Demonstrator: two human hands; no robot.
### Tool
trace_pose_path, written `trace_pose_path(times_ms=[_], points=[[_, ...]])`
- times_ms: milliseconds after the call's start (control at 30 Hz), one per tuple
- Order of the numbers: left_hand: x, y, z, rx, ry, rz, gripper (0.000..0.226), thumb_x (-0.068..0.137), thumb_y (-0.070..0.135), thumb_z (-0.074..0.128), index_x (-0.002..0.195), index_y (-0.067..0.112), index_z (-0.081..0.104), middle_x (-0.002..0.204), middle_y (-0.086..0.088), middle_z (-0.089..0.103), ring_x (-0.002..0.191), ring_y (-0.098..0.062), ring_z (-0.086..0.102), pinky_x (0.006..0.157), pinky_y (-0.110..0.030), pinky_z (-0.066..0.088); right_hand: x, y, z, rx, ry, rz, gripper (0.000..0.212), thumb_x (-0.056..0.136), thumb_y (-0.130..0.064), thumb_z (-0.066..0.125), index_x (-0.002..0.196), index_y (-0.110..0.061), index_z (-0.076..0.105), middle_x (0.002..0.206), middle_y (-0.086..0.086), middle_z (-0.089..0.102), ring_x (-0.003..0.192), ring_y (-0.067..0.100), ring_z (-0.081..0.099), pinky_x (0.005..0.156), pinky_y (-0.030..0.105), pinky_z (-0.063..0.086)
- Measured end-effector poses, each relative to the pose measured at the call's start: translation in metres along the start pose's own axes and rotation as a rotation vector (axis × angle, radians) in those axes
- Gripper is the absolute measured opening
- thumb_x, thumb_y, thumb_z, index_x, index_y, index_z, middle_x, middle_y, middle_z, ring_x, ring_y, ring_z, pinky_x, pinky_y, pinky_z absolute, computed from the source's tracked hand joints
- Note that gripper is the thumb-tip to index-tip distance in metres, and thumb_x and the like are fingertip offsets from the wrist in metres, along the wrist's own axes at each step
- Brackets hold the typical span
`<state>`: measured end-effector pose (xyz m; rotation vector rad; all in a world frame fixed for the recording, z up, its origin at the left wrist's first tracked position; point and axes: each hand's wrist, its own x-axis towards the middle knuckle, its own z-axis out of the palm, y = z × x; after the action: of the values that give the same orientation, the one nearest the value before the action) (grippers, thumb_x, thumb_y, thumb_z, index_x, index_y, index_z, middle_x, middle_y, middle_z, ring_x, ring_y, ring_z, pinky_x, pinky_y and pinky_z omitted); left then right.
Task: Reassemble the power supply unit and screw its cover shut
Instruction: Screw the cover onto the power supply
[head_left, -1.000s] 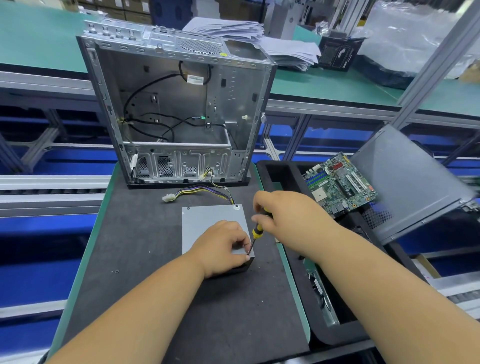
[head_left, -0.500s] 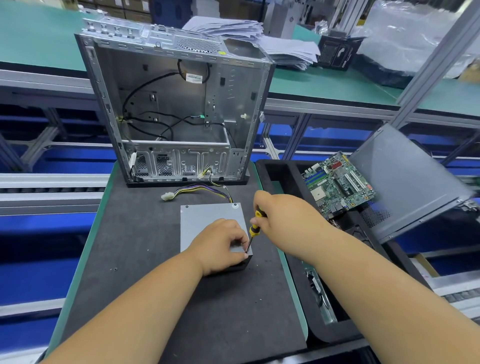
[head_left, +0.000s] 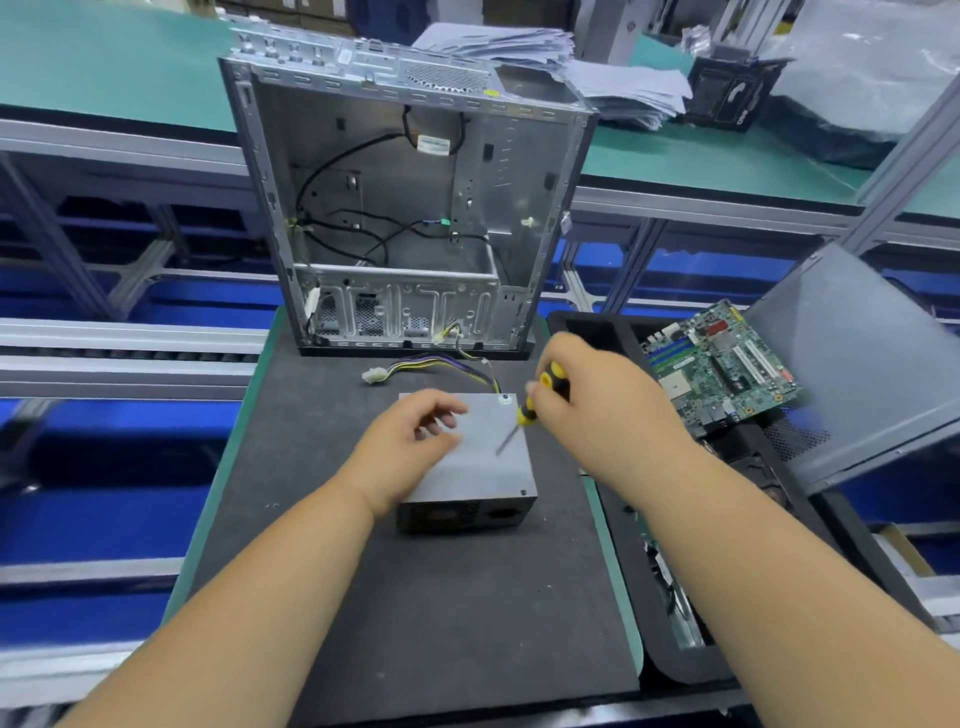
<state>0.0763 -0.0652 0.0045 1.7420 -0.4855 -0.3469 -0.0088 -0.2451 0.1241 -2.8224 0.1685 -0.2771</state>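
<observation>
The grey power supply unit (head_left: 483, 467) lies on the dark mat (head_left: 415, 597), its flat cover facing up and a bundle of coloured wires (head_left: 441, 364) leading off its far edge. My right hand (head_left: 597, 400) grips a yellow-and-black screwdriver (head_left: 530, 408), whose tip hangs just above the middle of the cover. My left hand (head_left: 410, 447) hovers over the unit's left part with loosely curled fingers and holds nothing. A screw sits in the cover's near right corner (head_left: 523, 491).
An open metal computer case (head_left: 405, 208) stands upright just behind the mat. To the right, a black tray (head_left: 597, 327) holds a green motherboard (head_left: 722, 364), with a grey side panel (head_left: 857, 364) leaning beside it. Stacked papers (head_left: 571, 67) lie on the far bench.
Both hands have lifted off the unit's near right corner. The screwdriver moved up and away from the corner screw, and my left hand let go of that corner and shifted left.
</observation>
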Motion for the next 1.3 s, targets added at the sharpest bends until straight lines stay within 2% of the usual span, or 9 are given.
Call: trace_pose_path(times_ms=[133, 267, 533, 667, 767, 1000, 1133, 1233, 1300], points=[[-0.021, -0.03, -0.048, 0.044, 0.293, -0.167, 0.023, 0.089, 0.001, 0.06, 0.097, 0.021, 0.068, 0.082, 0.005, 0.058, 0.068, -0.003, 0.05, 0.064, -0.005, 0.042, 0.013, -0.023, 0.018, 0.261, 0.068, -0.017, 0.005, 0.096, -0.031, 0.055, 0.096, -0.027, 0.052, 0.067, -0.018, 0.053, 0.066, 0.002, 0.05, 0.054, 0.027, 0.035], [-0.048, -0.072, -0.092, 0.254, 0.439, -0.382, 0.018, 0.089, 0.009, 0.062, 0.098, 0.025, 0.065, 0.087, 0.004, 0.061, 0.071, -0.013, 0.054, 0.059, -0.023, 0.043, 0.018, -0.042, 0.044, 0.401, 0.06, -0.049, 0.007, 0.097, -0.032, 0.054, 0.104, -0.034, 0.054, 0.073, -0.017, 0.054, 0.068, 0.001, 0.05, 0.054, 0.027, 0.034], [-0.08, -0.105, -0.11, 0.6, 0.41, -0.5, 0.025, 0.081, 0.014, 0.072, 0.093, 0.032, 0.059, 0.086, 0.013, 0.056, 0.074, -0.006, 0.056, 0.063, -0.027, 0.044, 0.023, -0.06, 0.068, 0.606, -0.015, 0.043, 0.008, 0.095, -0.033, 0.054, 0.099, -0.04, 0.056, 0.085, -0.016, 0.064, 0.083, 0.006, 0.059, 0.069, 0.032, 0.048], [-0.074, -0.107, -0.105, 0.659, 0.437, -0.469, 0.016, 0.085, 0.023, 0.071, 0.089, 0.032, 0.058, 0.085, 0.013, 0.057, 0.073, -0.004, 0.055, 0.057, -0.024, 0.038, 0.023, -0.063, 0.071, 0.625, -0.036, 0.063, 0.008, 0.096, -0.032, 0.054, 0.099, -0.039, 0.056, 0.085, -0.028, 0.062, 0.078, -0.002, 0.055, 0.062, 0.028, 0.041], [-0.068, -0.108, -0.102, 0.752, 0.404, -0.456, 0.008, 0.09, 0.024, 0.065, 0.085, 0.028, 0.06, 0.087, 0.011, 0.056, 0.075, -0.01, 0.055, 0.058, -0.026, 0.04, 0.022, -0.063, 0.072, 0.617, -0.046, 0.069, 0.008, 0.096, -0.033, 0.054, 0.097, -0.041, 0.055, 0.084, -0.023, 0.062, 0.072, 0.001, 0.053, 0.06, 0.027, 0.039], [-0.065, -0.111, -0.102, 0.797, 0.396, -0.45, 0.017, 0.094, 0.022, 0.062, 0.077, 0.026, 0.058, 0.085, 0.008, 0.053, 0.073, -0.013, 0.054, 0.059, -0.029, 0.039, 0.016, -0.056, 0.07, 0.612, -0.031, 0.087, 0.008, 0.095, -0.034, 0.054, 0.097, -0.042, 0.055, 0.086, -0.026, 0.062, 0.067, 0.008, 0.052, 0.057, 0.028, 0.041], [-0.066, -0.105, -0.1, 0.53, 0.475, -0.429, 0.016, 0.09, 0.022, 0.068, 0.075, 0.027, 0.064, 0.079, 0.007, 0.063, 0.071, -0.009, 0.057, 0.058, -0.025, 0.039, 0.014, -0.052, 0.069, 0.635, -0.017, 0.098, 0.008, 0.095, -0.034, 0.055, 0.098, -0.041, 0.055, 0.085, -0.02, 0.063, 0.07, 0.01, 0.053, 0.056, 0.027, 0.042], [-0.057, -0.088, -0.096, -0.013, 0.573, -0.48, 0.012, 0.092, 0.021, 0.066, 0.08, 0.023, 0.069, 0.077, 0.007, 0.065, 0.067, -0.012, 0.054, 0.061, -0.024, 0.041, 0.011, -0.052, 0.068, 0.712, -0.004, 0.093, 0.009, 0.094, -0.03, 0.056, 0.095, -0.04, 0.057, 0.084, -0.016, 0.065, 0.069, 0.014, 0.054, 0.056, 0.027, 0.043], [-0.049, -0.072, -0.092, -0.462, 0.523, -0.466, 0.014, 0.097, 0.016, 0.058, 0.085, 0.016, 0.064, 0.078, 0.003, 0.06, 0.064, -0.009, 0.051, 0.06, -0.021, 0.041, 0.009, -0.055, 0.066, 0.792, 0.009, 0.08, 0.01, 0.093, -0.027, 0.058, 0.092, -0.037, 0.059, 0.078, -0.016, 0.066, 0.072, 0.016, 0.055, 0.055, 0.019, 0.042]])
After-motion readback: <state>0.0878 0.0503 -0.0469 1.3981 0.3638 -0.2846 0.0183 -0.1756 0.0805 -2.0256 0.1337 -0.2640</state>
